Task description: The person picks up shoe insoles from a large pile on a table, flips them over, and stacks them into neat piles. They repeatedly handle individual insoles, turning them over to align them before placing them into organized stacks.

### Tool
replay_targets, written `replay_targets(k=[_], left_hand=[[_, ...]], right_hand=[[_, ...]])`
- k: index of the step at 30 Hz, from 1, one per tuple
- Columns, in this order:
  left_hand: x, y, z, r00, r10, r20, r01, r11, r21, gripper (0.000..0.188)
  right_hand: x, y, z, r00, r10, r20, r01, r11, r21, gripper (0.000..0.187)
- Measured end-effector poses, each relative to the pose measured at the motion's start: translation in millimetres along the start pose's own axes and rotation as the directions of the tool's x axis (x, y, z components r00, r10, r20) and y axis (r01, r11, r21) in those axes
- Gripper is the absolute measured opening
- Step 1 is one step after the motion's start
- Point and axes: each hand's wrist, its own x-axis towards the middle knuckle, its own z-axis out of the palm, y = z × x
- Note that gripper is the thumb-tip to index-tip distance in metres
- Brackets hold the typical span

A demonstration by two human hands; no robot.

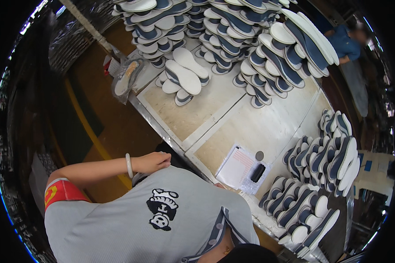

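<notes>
My left hand (156, 161), with a white bangle at the wrist, is in front of my shirt, short of the table's near edge. Its fingers are curled into a loose fist and nothing shows sticking out of it. Of my right hand (218, 185) only a sliver of skin shows past the shirt, by the table edge; its fingers are hidden. Nearest to it lie printed paper sheets (236, 168) on the table (250, 127). A black oblong object (258, 173) rests on the papers, with a grey round disc (259, 155) just beyond.
Tall stacks of white and dark blue shoe soles (232, 33) line the far side. More sole stacks (324, 162) stand at the right. A small sole pile (183, 76) sits far left, near a bagged sole (127, 79) at the corner. Another person (344, 44) is at far right.
</notes>
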Motion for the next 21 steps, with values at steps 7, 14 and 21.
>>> replay_targets(k=[7,14,21], left_hand=[[-15,-18,-24,0.994,-0.043,0.097,0.050,0.996,-0.078,0.026],[-17,-72,-67,0.998,0.034,-0.046,-0.038,0.996,-0.086,0.021],[-10,-165,-138,0.958,-0.222,0.183,0.277,0.882,-0.381,0.030]], right_hand=[[19,-12,26,0.990,-0.015,-0.137,0.020,0.999,0.038,0.022],[92,-12,87,0.773,-0.066,-0.630,0.120,0.992,0.043,0.025],[170,-20,107,0.877,0.104,-0.468,-0.028,0.986,0.165,0.023]])
